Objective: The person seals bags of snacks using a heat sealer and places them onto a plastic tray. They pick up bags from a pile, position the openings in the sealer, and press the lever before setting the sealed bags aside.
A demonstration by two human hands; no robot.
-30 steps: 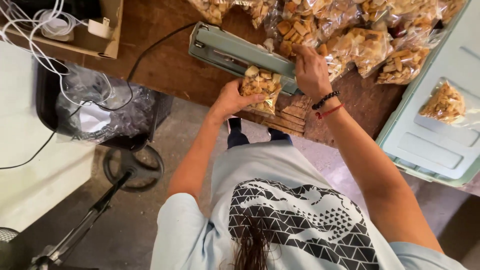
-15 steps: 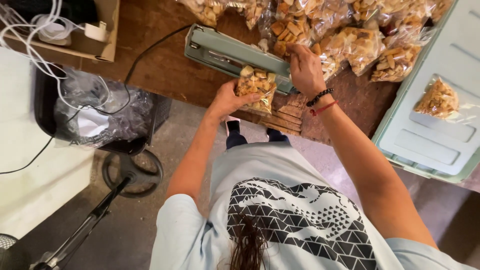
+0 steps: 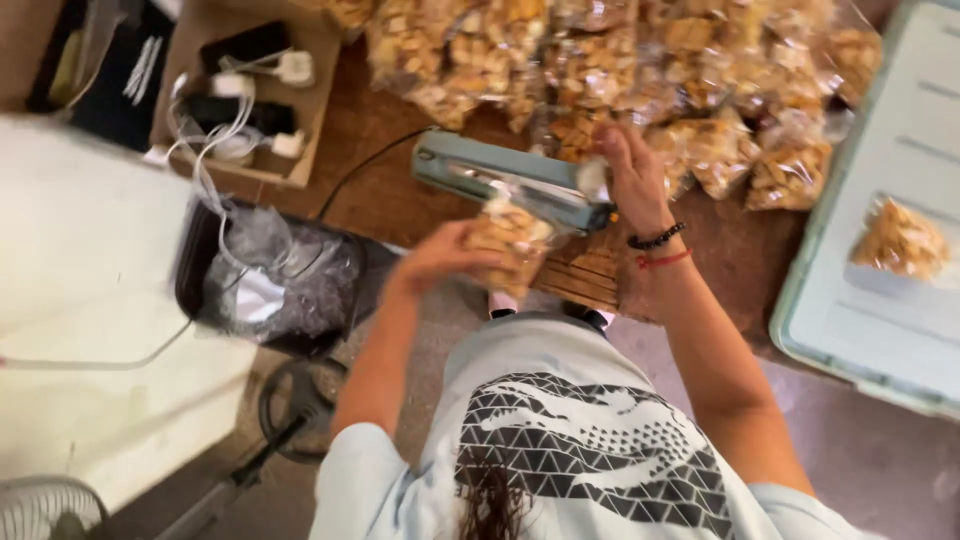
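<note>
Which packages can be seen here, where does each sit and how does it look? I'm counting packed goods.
Clear plastic bag of golden-brown snack pieces: held by the left hand, top in the grey-green bar sealer under the right hand.
Pile of filled clear snack bags: along the far side of the brown wooden table, lumpy, golden-brown.
Single filled clear bag: lying on the pale green-rimmed lid at right.
Open brown cardboard box: far left, holding white cables.

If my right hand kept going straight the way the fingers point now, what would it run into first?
Probably the heap of clear snack bags just beyond the fingers. The right hand rests at the end of the grey-green heat sealer and points up the table toward that heap, though depth is unclear.
</note>
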